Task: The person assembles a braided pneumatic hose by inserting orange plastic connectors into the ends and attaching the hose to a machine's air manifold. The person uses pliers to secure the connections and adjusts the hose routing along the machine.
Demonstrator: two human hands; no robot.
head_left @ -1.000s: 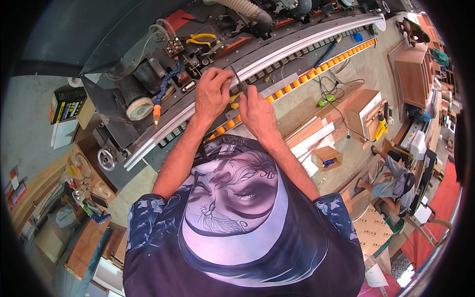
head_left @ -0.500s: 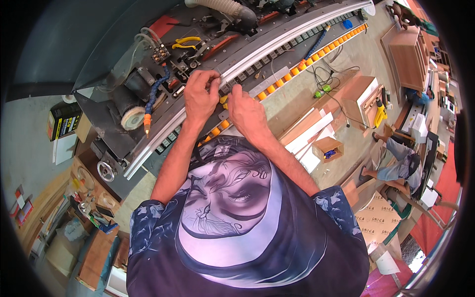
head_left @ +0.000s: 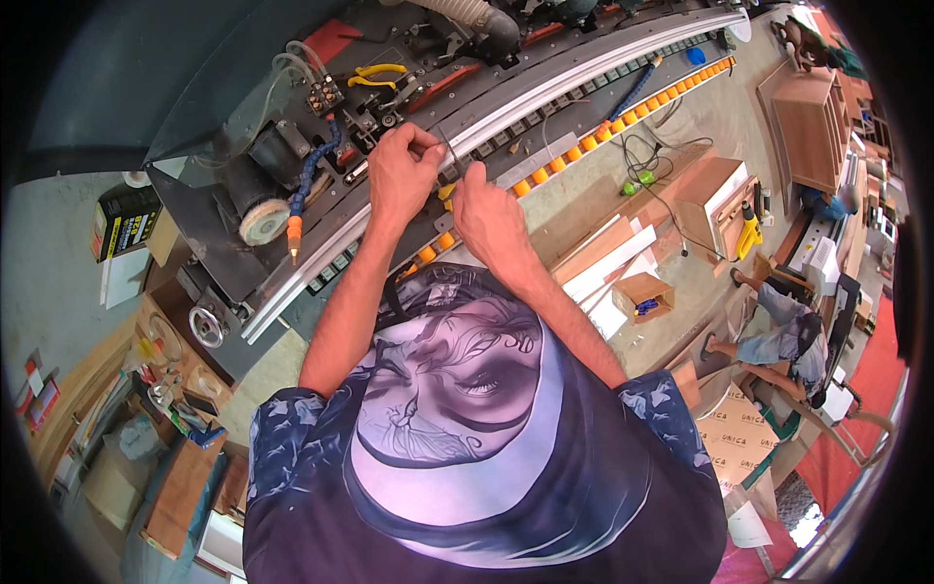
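Observation:
My left hand (head_left: 404, 170) is closed in a pinch over the white metal rail (head_left: 506, 102) of a long dark machine. Close beside it, my right hand (head_left: 491, 219) is curled, thumb against fingers, above the machine's near edge. A thin dark rod-like piece (head_left: 449, 146) shows between the two hands, at the left fingertips. What else the fingers hold is hidden. A small yellow piece (head_left: 448, 191) sits right by the right hand's knuckles. Below the rail runs a chain of dark track pads (head_left: 555, 97), and along the near edge lies a row of orange rollers (head_left: 589, 143).
Yellow-handled pliers (head_left: 375, 76) lie on the machine bed. A blue jointed hose with an orange nozzle (head_left: 295, 234) stands left of my forearm. A handwheel (head_left: 205, 327) is at the lower left. Wooden boxes (head_left: 715, 209), boards and a black cable (head_left: 647, 161) are on the right; another person (head_left: 783, 336) crouches there.
The thin dark piece between my hands now shows more clearly, upright at the left fingertips. Both hands stay close together over the rail. The view has shifted slightly.

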